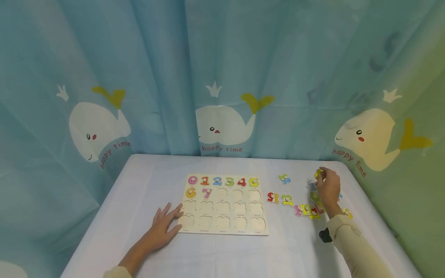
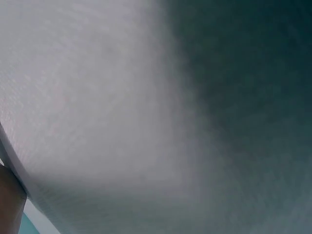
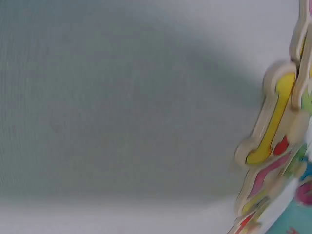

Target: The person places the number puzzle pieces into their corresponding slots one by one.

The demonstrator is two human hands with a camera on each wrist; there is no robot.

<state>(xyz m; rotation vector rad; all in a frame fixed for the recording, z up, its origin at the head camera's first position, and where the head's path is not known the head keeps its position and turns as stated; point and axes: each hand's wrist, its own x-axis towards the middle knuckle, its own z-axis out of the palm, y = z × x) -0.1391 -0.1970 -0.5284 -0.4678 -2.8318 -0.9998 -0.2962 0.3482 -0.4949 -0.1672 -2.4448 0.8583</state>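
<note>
My left hand (image 1: 163, 227) rests at the left edge of the cream number puzzle board (image 1: 222, 231), its fingers fairly straight and the fingertips on the rim. Numbers 0 to 7 sit in the board's upper slots, among them the pink 7 (image 1: 207, 193); the lower slots are bare recesses. Over at the right, my right hand (image 1: 329, 189) pinches a yellow-green number piece (image 1: 318, 174) between thumb and fingers above a cluster of loose pieces. The hand covers part of that cluster and part of the held piece.
Left of the cluster lie a red and orange 15 (image 1: 272, 197), a green number piece (image 1: 287, 200) and a blue-green piece (image 1: 285, 178). A yellow 1 (image 3: 273, 122) shows in the right wrist view. Blue whale-print curtains (image 1: 167, 77) hang behind the white-covered table (image 1: 139, 181).
</note>
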